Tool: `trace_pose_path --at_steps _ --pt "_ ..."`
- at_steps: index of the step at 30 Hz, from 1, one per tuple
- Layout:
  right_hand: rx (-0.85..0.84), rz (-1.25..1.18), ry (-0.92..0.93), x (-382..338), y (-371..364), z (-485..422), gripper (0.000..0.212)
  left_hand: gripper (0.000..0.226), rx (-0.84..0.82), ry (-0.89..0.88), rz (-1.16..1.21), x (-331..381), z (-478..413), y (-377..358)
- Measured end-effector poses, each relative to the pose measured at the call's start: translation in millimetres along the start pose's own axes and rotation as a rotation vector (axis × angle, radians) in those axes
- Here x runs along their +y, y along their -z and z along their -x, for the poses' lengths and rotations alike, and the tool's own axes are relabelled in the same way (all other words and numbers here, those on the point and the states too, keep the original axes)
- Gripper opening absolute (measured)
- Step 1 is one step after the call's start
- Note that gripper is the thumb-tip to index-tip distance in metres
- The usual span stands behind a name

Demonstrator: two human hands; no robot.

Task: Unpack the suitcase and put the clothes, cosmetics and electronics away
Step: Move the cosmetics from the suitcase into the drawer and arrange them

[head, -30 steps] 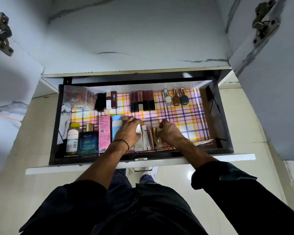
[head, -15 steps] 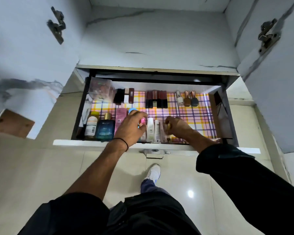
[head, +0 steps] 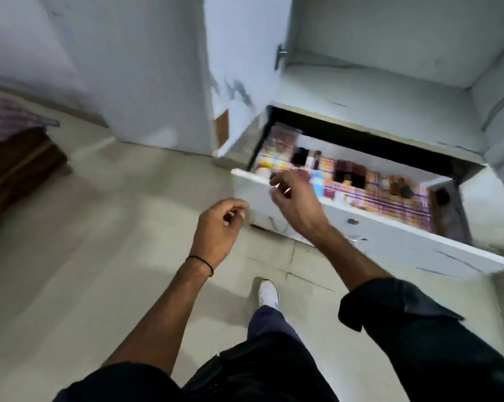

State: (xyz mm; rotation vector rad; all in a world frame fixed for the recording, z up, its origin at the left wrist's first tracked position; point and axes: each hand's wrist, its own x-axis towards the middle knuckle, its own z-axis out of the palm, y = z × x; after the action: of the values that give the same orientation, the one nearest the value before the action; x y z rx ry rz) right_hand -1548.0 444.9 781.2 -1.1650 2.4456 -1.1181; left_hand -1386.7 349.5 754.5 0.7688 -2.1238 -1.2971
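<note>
Cosmetics (head: pixel 300 156) stand in rows inside an open drawer (head: pixel 404 242), just beyond and to the right of the person's right hand (head: pixel 298 206). The whole view is motion-blurred, so labels and small shapes cannot be read. The right hand hovers over the left end of the drawer's white front, its fingers loosely curled and gripping nothing that can be made out. The left hand (head: pixel 217 227) hangs lower and just to the left of the right one, apart from the drawer, over pale floor tiles (head: pixel 100 256). Its fingers are also loosely curled, thumb near forefinger, with nothing visible between them. A thin black band (head: pixel 200 263) circles the left wrist.

Past the right hand's knuckles a pale blue bottle (head: pixel 316 181) stands in the drawer. Next come dark lipstick-like tubes (head: pixel 349 174), and farther right a few small bottles (head: pixel 399 189) on a pink and yellow plaid liner (head: pixel 390 203). Above both hands a white cupboard door (head: pixel 158 68) stands open, with a shelf (head: pixel 375 91) above the drawer. Below the hands a white shoe (head: pixel 268 293) rests on the tiles. Far to the left of the left hand is a dark wooden bed frame (head: pixel 21 163) with purple cloth (head: pixel 7 117) on it.
</note>
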Motion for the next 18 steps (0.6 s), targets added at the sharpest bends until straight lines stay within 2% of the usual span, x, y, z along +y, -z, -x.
trace_pose_path --at_steps 3,9,12,18 --pt "-0.280 -0.057 0.099 -69 -87 31 0.009 0.019 0.146 0.173 -0.015 -45 55 79" --pt "-0.849 -0.101 0.247 -200 -260 95 0.010 0.020 0.641 0.569 -0.011 -125 190 238" --pt "-1.064 -0.086 0.325 -265 -341 127 0.010 0.020 0.845 0.712 0.000 -158 261 303" --pt "-1.370 -0.066 0.406 -381 -512 199 0.014 0.019 1.107 0.971 0.054 -223 378 423"
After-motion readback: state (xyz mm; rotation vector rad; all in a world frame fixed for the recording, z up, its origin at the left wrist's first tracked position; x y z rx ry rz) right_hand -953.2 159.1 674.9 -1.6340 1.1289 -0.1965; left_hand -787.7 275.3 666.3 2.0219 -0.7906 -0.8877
